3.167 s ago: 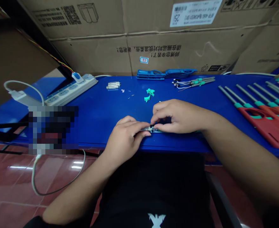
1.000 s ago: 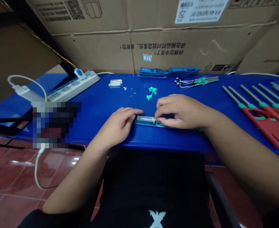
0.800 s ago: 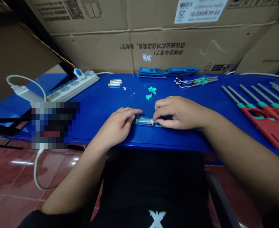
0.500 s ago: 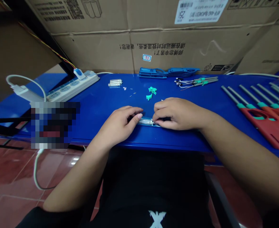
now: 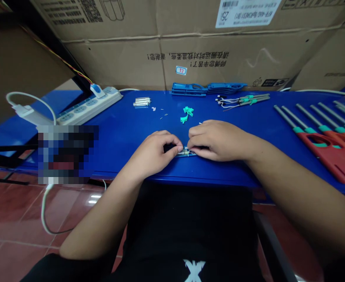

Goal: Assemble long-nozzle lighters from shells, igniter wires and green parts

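A blue casing with a clear tube in it [image 5: 184, 153] lies near the front edge of the blue table, partly hidden by both hands. My left hand [image 5: 157, 152] is at its left part, thumb and index fingertip pressed together over the tube; what they pinch is too small to tell. At the right end, my right hand [image 5: 216, 140] has its fingers closed in a pinch beside thin white wires, and its grip is hidden. Green pieces [image 5: 187, 114] lie just beyond the hands, with clear tubes [image 5: 142, 102] farther left.
Blue casings [image 5: 188, 89] are stacked at the back, beside metal rods with wires [image 5: 255, 100]. Red and orange lighter-shaped items [image 5: 322, 150] lie at the right. A white power strip [image 5: 90, 107] stands at the left, and a cardboard box [image 5: 116, 58] rises behind the table.
My left hand has moved right along the tube, and its thumb and index finger have come together. My right hand has shifted slightly left.
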Demonstrator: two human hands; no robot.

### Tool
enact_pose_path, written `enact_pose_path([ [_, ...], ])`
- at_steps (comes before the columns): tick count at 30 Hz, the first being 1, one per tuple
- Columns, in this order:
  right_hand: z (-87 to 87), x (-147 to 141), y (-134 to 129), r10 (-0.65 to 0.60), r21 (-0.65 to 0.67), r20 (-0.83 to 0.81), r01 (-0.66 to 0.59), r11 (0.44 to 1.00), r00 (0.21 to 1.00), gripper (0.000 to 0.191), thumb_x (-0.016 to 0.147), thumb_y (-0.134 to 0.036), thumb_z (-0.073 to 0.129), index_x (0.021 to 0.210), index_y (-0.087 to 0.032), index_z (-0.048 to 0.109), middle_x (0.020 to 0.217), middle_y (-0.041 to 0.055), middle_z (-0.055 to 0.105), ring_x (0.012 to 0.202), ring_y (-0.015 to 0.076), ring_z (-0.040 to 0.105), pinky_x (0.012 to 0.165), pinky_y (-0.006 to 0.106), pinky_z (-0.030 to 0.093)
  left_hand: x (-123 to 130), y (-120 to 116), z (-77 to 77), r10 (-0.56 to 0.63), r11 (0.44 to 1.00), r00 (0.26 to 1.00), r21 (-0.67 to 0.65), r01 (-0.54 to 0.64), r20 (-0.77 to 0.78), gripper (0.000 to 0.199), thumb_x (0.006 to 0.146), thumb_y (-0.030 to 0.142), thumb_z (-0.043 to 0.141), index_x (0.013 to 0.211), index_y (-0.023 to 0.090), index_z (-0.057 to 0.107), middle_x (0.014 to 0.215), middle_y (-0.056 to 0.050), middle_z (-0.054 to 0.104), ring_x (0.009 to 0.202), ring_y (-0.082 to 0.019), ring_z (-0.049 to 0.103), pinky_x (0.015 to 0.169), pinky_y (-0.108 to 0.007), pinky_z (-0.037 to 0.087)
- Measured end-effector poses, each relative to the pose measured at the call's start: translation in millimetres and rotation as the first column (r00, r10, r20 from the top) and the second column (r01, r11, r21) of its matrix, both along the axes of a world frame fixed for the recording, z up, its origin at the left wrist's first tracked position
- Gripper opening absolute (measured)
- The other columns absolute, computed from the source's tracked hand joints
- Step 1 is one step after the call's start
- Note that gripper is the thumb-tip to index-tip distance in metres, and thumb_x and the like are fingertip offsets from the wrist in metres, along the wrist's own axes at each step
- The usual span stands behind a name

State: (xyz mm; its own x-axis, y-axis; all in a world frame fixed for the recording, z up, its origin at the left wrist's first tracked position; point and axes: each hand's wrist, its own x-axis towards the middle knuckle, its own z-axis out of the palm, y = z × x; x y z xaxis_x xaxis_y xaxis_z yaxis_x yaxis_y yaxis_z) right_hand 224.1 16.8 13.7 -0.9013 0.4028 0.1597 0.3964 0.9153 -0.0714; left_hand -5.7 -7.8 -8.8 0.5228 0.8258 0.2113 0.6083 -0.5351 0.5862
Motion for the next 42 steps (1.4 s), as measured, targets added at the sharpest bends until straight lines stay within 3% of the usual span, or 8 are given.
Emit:
enact_pose_path([
  [7,2.7,4.8,1.4,-0.042,-0.066,-0.056,0.038,0.997,0.998,0.022,0.092,-0.022,0.052,0.096,-0.018,0.073,0.085,0.0048,0.062,0.074,0.0168,0.054,0.066,0.030,0.032,-1.0,-1.7,-3.1,-0.008,1.000,1.000,0.030,0.008,-0.008,0.015,0.095,0.028,0.058,0.092,0.021,0.070,0.095,-0.002,0.071,0.093,-0.019,0.062,0.094,-0.039,0.044],
  [13,1.4,0.9,0.4,-0.017,-0.087,-0.003,0.017,0.996,1.000,0.021,0.094,-0.024,0.054,0.100,-0.019,0.074,0.088,0.0033,0.061,0.072,0.0153,0.052,0.065,0.030,0.032,-1.8,-2.3,-4.7,-0.005,0.999,1.000,0.033,0.005,0.006,0.020,0.098,0.030,0.053,0.092,0.020,0.070,0.096,-0.003,0.070,0.094,-0.019,0.063,0.093,-0.036,0.046],
  [19,3.6,-3.5,-1.7,-0.042,-0.133,0.013,0.044,0.990,0.999,0.020,0.092,-0.021,0.054,0.096,-0.018,0.073,0.089,0.0039,0.063,0.075,0.0158,0.054,0.067,0.030,0.033,-19.0,-0.7,0.3,0.060,0.997,0.993,-0.059,-0.054,0.105,0.031,0.102,0.035,0.042,0.103,0.020,0.069,0.103,-0.003,0.071,0.093,-0.017,0.064,0.087,-0.030,0.049],
  [25,7.5,-8.7,-5.8,-0.148,-0.257,0.079,0.164,0.953,0.986,0.017,0.088,-0.019,0.055,0.095,-0.018,0.070,0.099,0.0039,0.064,0.078,0.0153,0.056,0.065,0.029,0.033,-29.4,-10.6,4.8,-0.020,0.999,0.999,-0.049,0.018,-0.028,0.026,0.089,0.039,0.066,0.111,0.024,0.068,0.111,-0.002,0.067,0.102,-0.019,0.061,0.091,-0.032,0.047],
  [28,8.9,-10.0,-7.9,-0.152,-0.291,0.089,0.171,0.941,0.984,0.013,0.088,-0.019,0.054,0.093,-0.018,0.067,0.099,0.0035,0.062,0.077,0.0149,0.055,0.066,0.029,0.033,-26.7,-15.0,2.0,-0.012,1.000,0.999,-0.013,0.012,-0.051,0.020,0.088,0.035,0.069,0.105,0.024,0.069,0.110,-0.002,0.065,0.103,-0.019,0.060,0.092,-0.033,0.046],
  [38,4.3,-7.8,-9.9,-0.136,-0.131,0.110,0.150,0.980,0.985,0.013,0.093,-0.015,0.046,0.092,-0.018,0.059,0.095,0.0053,0.058,0.074,0.0164,0.050,0.068,0.032,0.032,-24.6,-12.1,-1.2,-0.026,0.999,1.000,-0.029,0.026,0.013,0.020,0.092,0.040,0.066,0.102,0.024,0.072,0.108,-0.002,0.067,0.102,-0.018,0.062,0.093,-0.034,0.047],
  [42,2.2,-10.8,-12.6,-0.133,0.019,0.155,0.132,0.991,0.979,0.015,0.088,-0.010,0.048,0.094,-0.017,0.060,0.097,0.0074,0.060,0.074,0.0182,0.050,0.070,0.034,0.033,-21.8,-10.5,-3.4,-0.008,1.000,0.999,-0.012,0.009,0.046,0.018,0.093,0.037,0.064,0.101,0.023,0.074,0.103,-0.002,0.069,0.098,-0.017,0.064,0.091,-0.033,0.048],
])
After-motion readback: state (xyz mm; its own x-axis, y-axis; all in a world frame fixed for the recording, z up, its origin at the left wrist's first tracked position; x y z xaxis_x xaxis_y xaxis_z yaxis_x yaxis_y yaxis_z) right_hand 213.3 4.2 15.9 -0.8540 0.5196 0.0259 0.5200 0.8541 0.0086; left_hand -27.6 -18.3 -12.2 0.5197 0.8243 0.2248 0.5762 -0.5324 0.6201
